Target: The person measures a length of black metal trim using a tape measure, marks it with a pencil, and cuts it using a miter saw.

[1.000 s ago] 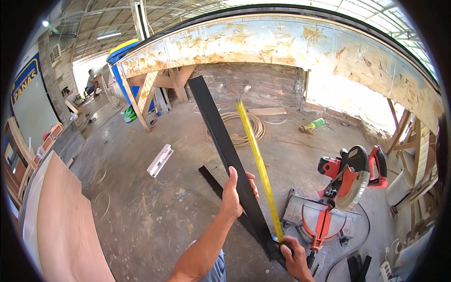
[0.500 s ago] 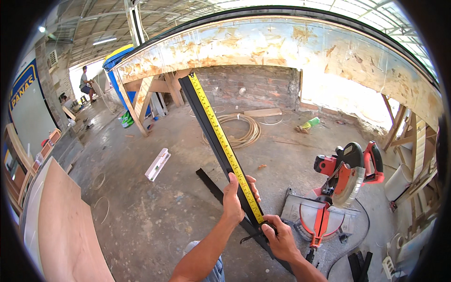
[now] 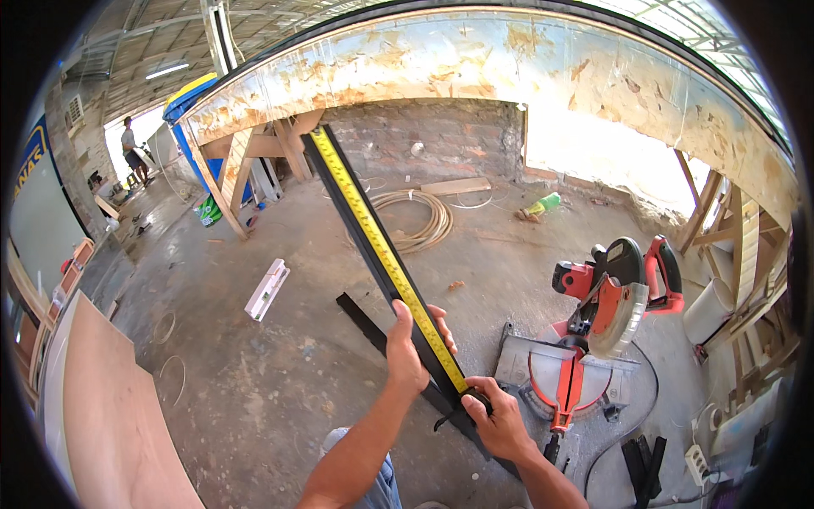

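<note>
The left grip (image 3: 407,356) clasps a black bar (image 3: 370,246), thumb at one edge, fingers at the other. The bar slants up beyond it, the yellow tape (image 3: 381,246) laid along its length. The right grip (image 3: 496,416), just below and right, pinches the tape's case. Right of both grips stands a saw (image 3: 612,310).

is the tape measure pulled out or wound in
Pulled out: the yellow tape lies along the black bar in the left hand, from its case in the right hand to near the bar's far end.
</note>
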{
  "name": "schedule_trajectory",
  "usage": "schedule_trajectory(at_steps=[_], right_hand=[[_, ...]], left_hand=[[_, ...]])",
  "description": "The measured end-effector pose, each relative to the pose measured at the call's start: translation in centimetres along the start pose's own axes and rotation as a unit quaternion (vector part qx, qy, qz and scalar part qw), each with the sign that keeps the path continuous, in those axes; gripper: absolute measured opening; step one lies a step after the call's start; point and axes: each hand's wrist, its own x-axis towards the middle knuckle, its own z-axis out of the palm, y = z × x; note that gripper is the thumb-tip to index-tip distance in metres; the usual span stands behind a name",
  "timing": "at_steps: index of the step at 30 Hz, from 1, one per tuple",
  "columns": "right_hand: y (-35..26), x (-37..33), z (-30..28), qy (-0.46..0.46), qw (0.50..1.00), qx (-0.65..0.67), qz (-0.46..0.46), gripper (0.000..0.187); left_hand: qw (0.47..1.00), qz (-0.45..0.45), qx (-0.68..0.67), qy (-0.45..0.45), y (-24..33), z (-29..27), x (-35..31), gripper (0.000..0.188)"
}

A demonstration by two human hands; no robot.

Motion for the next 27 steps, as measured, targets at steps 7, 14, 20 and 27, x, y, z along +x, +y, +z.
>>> schedule_trajectory(at_steps=[7, 14, 20, 27], right_hand=[[5.8, -5.9, -5.7, 0.054, 0.987, -0.15, 0.031, 0.035], [7.6, -10.1, -8.1, 0.094, 0.968, -0.231, 0.024, 0.033], [7.9, -12.2, -9.2, 0.114, 0.962, -0.244, 0.045, 0.034], [8.2, -12.0, -8.9, 0.113, 0.963, -0.241, 0.044, 0.036]], left_hand=[[0.977, 0.058, -0.004, 0.203, 2.9, -1.4, 3.1, 0.074], [0.983, 0.1, -0.023, 0.153, 10.6, -10.5, 3.2, 0.049], [0.989, 0.081, -0.017, 0.119, 9.2, -12.7, 4.6, 0.043], [0.98, 0.093, -0.013, 0.176, 9.5, -10.9, 4.3, 0.04]])
